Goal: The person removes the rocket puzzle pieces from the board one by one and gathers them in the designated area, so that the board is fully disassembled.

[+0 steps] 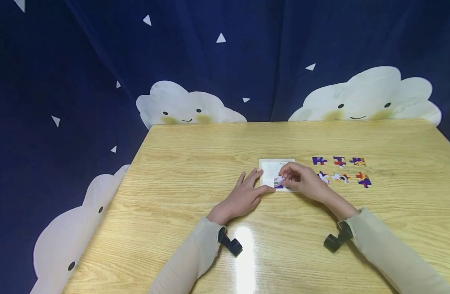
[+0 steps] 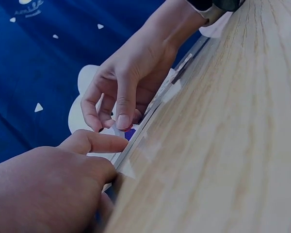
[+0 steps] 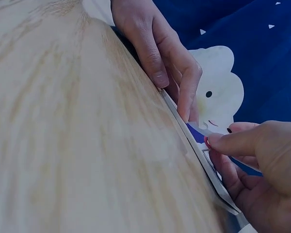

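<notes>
A white puzzle tray point(image 1: 277, 160) lies on the table in front of me. My left hand point(image 1: 243, 196) rests at its left side with fingers spread, thumb and fingertips on the rim. Over the tray's lower right part, my right hand point(image 1: 304, 179) pinches a small puzzle piece point(image 3: 207, 141) between thumb and fingers, which cover most of it. A purple and white puzzle piece point(image 1: 278, 183) lies in the tray near its lower edge, beside the left hand's fingertip. In the left wrist view both hands meet closely over the tray edge.
Right of the tray lie several loose puzzle pieces in two rows, among them a purple one point(image 1: 319, 161), a red and purple one point(image 1: 364, 179) and a mostly white one point(image 1: 340, 177). A dark blue curtain point(image 1: 254, 61) with clouds hangs behind the wooden table point(image 1: 195, 151).
</notes>
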A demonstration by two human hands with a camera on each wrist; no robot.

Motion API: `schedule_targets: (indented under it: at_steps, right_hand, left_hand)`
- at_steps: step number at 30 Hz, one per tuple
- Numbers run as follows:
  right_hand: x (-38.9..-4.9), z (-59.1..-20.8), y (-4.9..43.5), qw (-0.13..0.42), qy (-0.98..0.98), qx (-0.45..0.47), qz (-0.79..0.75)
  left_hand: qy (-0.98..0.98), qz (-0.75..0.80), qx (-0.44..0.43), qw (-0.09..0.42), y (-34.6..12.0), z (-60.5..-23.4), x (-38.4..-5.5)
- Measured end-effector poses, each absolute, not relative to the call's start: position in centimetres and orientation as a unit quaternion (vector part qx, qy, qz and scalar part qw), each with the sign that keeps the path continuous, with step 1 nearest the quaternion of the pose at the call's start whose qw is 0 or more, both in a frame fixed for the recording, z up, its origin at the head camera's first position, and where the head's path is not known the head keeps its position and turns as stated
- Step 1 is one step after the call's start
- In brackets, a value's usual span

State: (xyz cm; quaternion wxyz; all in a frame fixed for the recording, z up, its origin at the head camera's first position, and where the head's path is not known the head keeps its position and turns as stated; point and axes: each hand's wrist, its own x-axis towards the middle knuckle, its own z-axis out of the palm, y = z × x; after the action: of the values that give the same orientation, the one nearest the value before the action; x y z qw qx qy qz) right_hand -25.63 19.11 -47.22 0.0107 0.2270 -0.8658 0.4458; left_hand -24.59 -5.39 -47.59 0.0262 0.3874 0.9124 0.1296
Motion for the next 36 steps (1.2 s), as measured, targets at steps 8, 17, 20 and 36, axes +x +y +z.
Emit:
schedule_targets:
  at_steps: [8,17,20,36]
  right_hand:
    - [-25.7,-47.0,19.5,-0.011,-0.859,0.209,0.468]
    - [-25.8,-47.0,19.9,-0.037,-0.848,0.197,0.491]
    - [-25.8,-46.9,19.9,-0.04,-0.844,0.198,0.496]
    - [-24.8,-46.8,21.6,-0.046,-0.842,0.186,0.504]
  left_hand:
    - [0.914,0.129,0.383,0.035,-5.4,-47.6,-24.6]
    - [0.913,0.128,0.385,0.03,-5.4,-47.7,-24.6]
    - [0.913,0.126,0.386,0.031,-5.4,-47.6,-24.6]
    - [0.914,0.123,0.386,0.028,-5.4,-47.7,-24.6]
